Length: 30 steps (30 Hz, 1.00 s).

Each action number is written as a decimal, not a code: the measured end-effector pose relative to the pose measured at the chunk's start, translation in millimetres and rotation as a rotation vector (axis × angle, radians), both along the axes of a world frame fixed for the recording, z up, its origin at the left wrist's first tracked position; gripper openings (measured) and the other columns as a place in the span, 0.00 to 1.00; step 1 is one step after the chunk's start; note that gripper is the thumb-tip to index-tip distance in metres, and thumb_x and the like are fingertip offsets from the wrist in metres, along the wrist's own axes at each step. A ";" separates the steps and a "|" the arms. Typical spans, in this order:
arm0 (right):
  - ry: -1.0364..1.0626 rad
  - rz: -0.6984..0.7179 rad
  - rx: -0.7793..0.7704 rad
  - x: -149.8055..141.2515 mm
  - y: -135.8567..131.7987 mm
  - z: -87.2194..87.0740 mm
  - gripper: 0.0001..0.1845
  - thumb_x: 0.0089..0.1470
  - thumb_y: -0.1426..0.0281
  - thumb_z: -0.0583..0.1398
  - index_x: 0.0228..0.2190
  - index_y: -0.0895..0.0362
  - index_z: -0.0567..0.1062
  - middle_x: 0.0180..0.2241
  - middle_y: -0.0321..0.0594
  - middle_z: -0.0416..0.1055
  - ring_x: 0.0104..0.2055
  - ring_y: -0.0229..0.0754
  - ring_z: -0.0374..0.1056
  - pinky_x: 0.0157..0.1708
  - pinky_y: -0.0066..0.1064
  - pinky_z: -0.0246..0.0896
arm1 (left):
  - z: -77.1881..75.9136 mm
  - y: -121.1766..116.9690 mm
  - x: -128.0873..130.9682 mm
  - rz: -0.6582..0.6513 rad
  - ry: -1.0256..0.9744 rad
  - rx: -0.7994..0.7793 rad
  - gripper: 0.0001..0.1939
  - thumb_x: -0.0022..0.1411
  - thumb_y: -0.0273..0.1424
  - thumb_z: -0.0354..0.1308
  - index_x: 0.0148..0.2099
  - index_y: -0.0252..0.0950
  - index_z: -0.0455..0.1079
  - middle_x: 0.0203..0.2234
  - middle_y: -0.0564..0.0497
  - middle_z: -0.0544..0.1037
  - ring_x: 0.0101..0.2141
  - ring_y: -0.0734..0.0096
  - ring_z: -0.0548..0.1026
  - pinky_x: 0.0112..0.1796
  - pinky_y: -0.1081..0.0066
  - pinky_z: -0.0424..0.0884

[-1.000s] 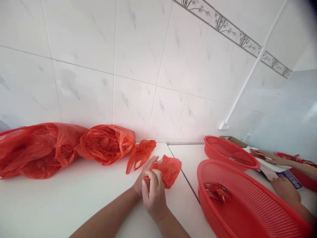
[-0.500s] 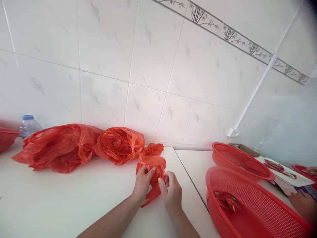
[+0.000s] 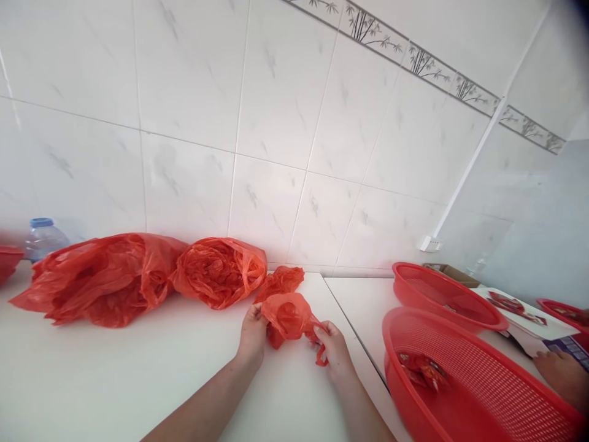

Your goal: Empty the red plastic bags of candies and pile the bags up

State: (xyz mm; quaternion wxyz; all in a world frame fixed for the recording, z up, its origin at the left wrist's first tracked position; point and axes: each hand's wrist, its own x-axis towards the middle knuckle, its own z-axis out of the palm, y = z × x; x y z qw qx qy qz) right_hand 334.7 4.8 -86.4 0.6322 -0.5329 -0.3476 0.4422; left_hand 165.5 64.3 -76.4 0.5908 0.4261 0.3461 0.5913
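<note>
A thin red plastic bag (image 3: 291, 312) is stretched between my two hands over the white table, its mouth showing as a round opening. My left hand (image 3: 254, 334) pinches the bag's left edge. On the other side, my right hand (image 3: 334, 348) grips the bag's right end, with a strip of it hanging below the fingers. Just behind lies a crumpled red bag (image 3: 283, 280). Two bigger bundles of red plastic, a rolled one (image 3: 219, 270) and a loose heap (image 3: 108, 279), rest along the wall to the left.
To the right stand a deep red plastic basket (image 3: 488, 374) with small packets (image 3: 426, 370) inside and a second red basket (image 3: 451, 294) behind it. Another person's hand (image 3: 559, 371) is at the far right, near a white tray (image 3: 529, 316). A clear bottle (image 3: 45, 236) stands at the left.
My hands have moved apart, my left hand leftward and my right hand rightward. The bag, hanging bunched before, is now spread sideways between them with its mouth showing.
</note>
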 end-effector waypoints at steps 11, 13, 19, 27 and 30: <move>0.142 0.003 0.085 8.7 -3.4 11.6 0.13 0.34 0.76 0.57 0.28 0.54 0.66 0.23 0.29 0.69 0.17 0.31 0.58 0.16 0.22 0.53 | 15.1 -27.3 1.5 0.051 0.617 0.659 0.31 0.43 0.16 0.55 0.50 0.43 0.68 0.62 0.49 0.58 0.62 0.54 0.51 0.60 0.52 0.46; 0.150 -0.004 0.123 5.3 -5.1 16.5 0.11 0.37 0.75 0.57 0.28 0.54 0.67 0.23 0.30 0.69 0.20 0.32 0.61 0.19 0.23 0.56 | 13.8 -33.1 5.6 0.025 0.794 0.804 0.22 0.45 0.19 0.58 0.44 0.41 0.69 0.58 0.46 0.62 0.58 0.52 0.59 0.56 0.52 0.56; 0.154 0.023 0.178 -9.0 -6.0 22.9 0.11 0.44 0.65 0.62 0.30 0.53 0.66 0.28 0.32 0.70 0.29 0.36 0.67 0.32 0.28 0.63 | 4.3 -31.2 9.1 0.025 0.846 0.649 0.15 0.54 0.33 0.58 0.45 0.40 0.62 0.37 0.48 0.73 0.37 0.60 0.74 0.35 0.61 0.73; -0.086 0.021 0.161 -25.5 -7.9 22.6 0.06 0.43 0.70 0.60 0.25 0.55 0.66 0.24 0.30 0.67 0.25 0.34 0.62 0.26 0.26 0.59 | 4.8 -35.4 12.9 -0.097 0.671 0.613 0.39 0.39 0.25 0.63 0.57 0.44 0.62 0.60 0.44 0.58 0.51 0.50 0.65 0.41 0.59 0.68; -0.216 -0.018 0.156 -28.6 -7.8 22.6 0.06 0.38 0.76 0.58 0.23 0.55 0.66 0.21 0.29 0.64 0.23 0.34 0.59 0.24 0.25 0.57 | 6.1 -31.6 9.5 -0.109 0.496 0.471 0.12 0.43 0.22 0.56 0.32 0.40 0.71 0.37 0.50 0.74 0.36 0.62 0.71 0.34 0.67 0.66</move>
